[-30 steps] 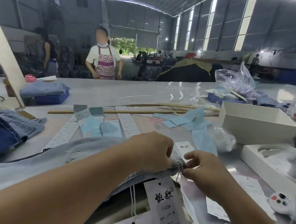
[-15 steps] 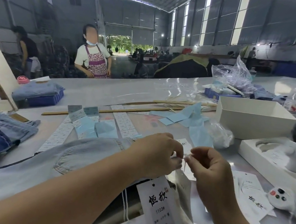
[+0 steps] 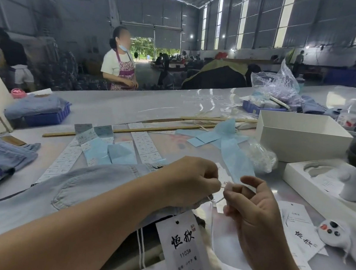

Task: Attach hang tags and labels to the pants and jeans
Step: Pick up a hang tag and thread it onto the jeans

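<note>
My left hand (image 3: 191,182) and my right hand (image 3: 251,203) sit close together over the waistband end of the light blue jeans (image 3: 89,182), nearly touching at the fingertips, and between them runs a short stretch of thin white hang-tag string (image 3: 222,186). My left fingers are curled and pinch one end of it; my right thumb and forefinger pinch the other end, with the remaining fingers loosely bent. The string lies almost level, left to right, so its long axis runs straight from one hand to the other, and a loose loop of it drops below my left hand toward the jeans. The jeans stretch away to my left under my left forearm, long axis running left and toward me, so the left hand is the nearer one to the cloth and pins it down. The white hang tag (image 3: 184,249) printed with black characters lies just below both hands, toward me, on top of the garment. I judge the tying turns on drawing the two ends apart along that level line. More loose tags (image 3: 302,232) lie to my right on the table (image 3: 130,108).
</note>
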The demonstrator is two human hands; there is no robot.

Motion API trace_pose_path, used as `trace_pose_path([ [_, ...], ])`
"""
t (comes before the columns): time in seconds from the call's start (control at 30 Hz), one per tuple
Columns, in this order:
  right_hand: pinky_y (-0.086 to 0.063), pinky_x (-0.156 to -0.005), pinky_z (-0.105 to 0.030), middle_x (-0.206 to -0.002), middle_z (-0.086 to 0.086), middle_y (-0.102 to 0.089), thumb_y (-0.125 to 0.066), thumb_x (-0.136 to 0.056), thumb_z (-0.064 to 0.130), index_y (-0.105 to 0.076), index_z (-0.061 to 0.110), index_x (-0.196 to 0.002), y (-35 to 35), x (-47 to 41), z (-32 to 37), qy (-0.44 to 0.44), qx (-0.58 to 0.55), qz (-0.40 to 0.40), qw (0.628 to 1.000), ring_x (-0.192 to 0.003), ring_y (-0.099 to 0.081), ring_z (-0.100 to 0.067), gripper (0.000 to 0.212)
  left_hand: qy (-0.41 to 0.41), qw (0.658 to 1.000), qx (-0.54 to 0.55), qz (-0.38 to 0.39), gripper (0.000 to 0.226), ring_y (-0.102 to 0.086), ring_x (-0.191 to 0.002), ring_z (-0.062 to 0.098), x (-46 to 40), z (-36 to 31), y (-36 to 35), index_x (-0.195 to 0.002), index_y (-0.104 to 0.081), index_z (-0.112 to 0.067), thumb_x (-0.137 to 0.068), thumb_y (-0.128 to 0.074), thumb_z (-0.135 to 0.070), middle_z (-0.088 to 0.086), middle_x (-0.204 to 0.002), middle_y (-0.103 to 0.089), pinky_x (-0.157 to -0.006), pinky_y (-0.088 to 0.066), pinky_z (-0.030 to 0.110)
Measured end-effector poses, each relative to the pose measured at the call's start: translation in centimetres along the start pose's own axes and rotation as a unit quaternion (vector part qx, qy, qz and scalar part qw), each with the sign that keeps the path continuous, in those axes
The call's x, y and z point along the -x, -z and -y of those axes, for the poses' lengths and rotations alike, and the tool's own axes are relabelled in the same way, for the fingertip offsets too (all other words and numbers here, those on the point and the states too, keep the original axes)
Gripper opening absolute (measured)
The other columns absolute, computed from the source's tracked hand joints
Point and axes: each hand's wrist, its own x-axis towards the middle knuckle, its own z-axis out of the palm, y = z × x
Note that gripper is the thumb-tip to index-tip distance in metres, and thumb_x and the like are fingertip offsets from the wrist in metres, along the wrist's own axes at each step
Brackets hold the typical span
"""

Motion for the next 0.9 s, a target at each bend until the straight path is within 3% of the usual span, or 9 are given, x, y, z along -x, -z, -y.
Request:
trace_pose_path([
  [0.13,-0.049,-0.055,-0.016,-0.066,0.001,-0.066,-0.072,-0.074,0.011,-0.051,0.023,-0.097,0.2,0.3,0.7,0.057,0.044,0.017,0.997,-0.056,-0.058,-0.007,0.034,-0.017,0.999,0.028,0.011,0.026,-0.064,-0.074,0.01,-0.1,-0.7,0.0,-0.092,-0.063,-0.028,-0.089,-0.058,-0.053,-0.009,-0.082,-0.066,-0.062,-0.052,0.03],
  [0.27,-0.055,-0.063,-0.023,-0.073,-0.006,-0.069,-0.078,-0.07,0.018,-0.054,0.044,-0.076,0.0,0.6,1.5,0.085,0.09,0.029,0.992,-0.066,-0.065,-0.013,0.036,-0.023,0.999,0.03,0.007,0.008,-0.066,-0.077,0.017,-0.4,-1.0,0.0,-0.089,-0.062,-0.029,-0.094,-0.059,-0.034,-0.006,-0.083,-0.066,-0.066,-0.057,0.034],
  [0.37,-0.055,-0.066,-0.03,-0.074,-0.008,-0.069,-0.077,-0.079,0.0,-0.05,0.044,-0.068,0.0,0.7,1.5,0.086,0.109,0.031,0.99,-0.069,-0.064,-0.018,0.052,-0.01,0.999,0.051,0.007,0.008,-0.058,-0.073,0.01,-0.6,-1.1,-0.2,-0.085,-0.062,-0.025,-0.093,-0.06,-0.028,-0.005,-0.081,-0.064,-0.063,-0.048,0.026],
  [0.47,-0.052,-0.068,-0.043,-0.078,-0.014,-0.067,-0.072,-0.082,-0.005,-0.042,0.033,-0.066,-0.2,0.7,1.6,0.081,0.128,0.017,0.988,-0.07,-0.057,-0.027,0.051,0.022,0.995,0.096,-0.008,0.012,-0.056,-0.068,0.008,-0.6,-0.9,-0.8,-0.093,-0.066,-0.015,-0.095,-0.058,-0.025,-0.001,-0.08,-0.064,-0.059,-0.045,0.022],
  [0.6,-0.042,-0.048,-0.019,-0.061,-0.003,-0.057,-0.073,-0.082,0.002,-0.046,0.022,-0.066,-0.5,0.5,1.2,0.123,0.211,-0.009,0.97,-0.054,-0.045,-0.013,0.036,0.062,0.986,0.151,-0.017,0.014,-0.053,-0.046,-0.001,-0.6,-0.7,-1.2,-0.092,-0.065,-0.015,-0.098,-0.058,-0.026,-0.004,-0.069,-0.061,-0.044,-0.041,0.013],
  [0.67,-0.037,-0.044,-0.015,-0.054,0.004,-0.052,-0.071,-0.082,0.003,-0.056,0.018,-0.067,-0.6,0.4,1.3,0.122,0.241,-0.007,0.963,-0.049,-0.042,-0.008,0.026,0.069,0.985,0.161,0.01,0.011,-0.057,-0.053,0.003,-0.6,-0.7,-0.5,-0.096,-0.067,-0.014,-0.096,-0.062,-0.024,0.0,-0.074,-0.066,-0.053,-0.048,0.019],
  [0.73,-0.042,-0.048,-0.016,-0.059,0.004,-0.06,-0.068,-0.083,0.0,-0.063,0.019,-0.074,-0.4,0.1,1.3,0.09,0.221,0.005,0.971,-0.052,-0.05,-0.006,0.021,0.061,0.98,0.183,0.044,0.013,-0.067,-0.073,0.021,-0.4,-0.6,0.0,-0.102,-0.068,-0.01,-0.092,-0.067,-0.017,0.009,-0.089,-0.071,-0.072,-0.058,0.033],
  [0.8,-0.045,-0.053,-0.019,-0.068,-0.001,-0.067,-0.066,-0.083,0.002,-0.067,0.024,-0.082,-0.2,0.0,1.1,0.049,0.171,0.031,0.984,-0.057,-0.056,-0.007,0.022,0.048,0.983,0.167,0.054,0.02,-0.069,-0.091,0.031,-0.1,-0.6,0.0,-0.108,-0.064,-0.01,-0.089,-0.07,-0.015,0.011,-0.099,-0.072,-0.087,-0.057,0.046],
  [0.9,-0.046,-0.055,-0.027,-0.07,-0.006,-0.067,-0.066,-0.074,0.018,-0.072,0.024,-0.088,0.2,-0.2,0.8,-0.012,0.112,0.065,0.991,-0.059,-0.053,-0.015,0.016,0.033,0.989,0.135,0.049,0.03,-0.067,-0.08,0.015,0.0,-0.3,-0.2,-0.114,-0.053,-0.019,-0.089,-0.07,-0.019,-0.001,-0.091,-0.071,-0.079,-0.058,0.032],
])
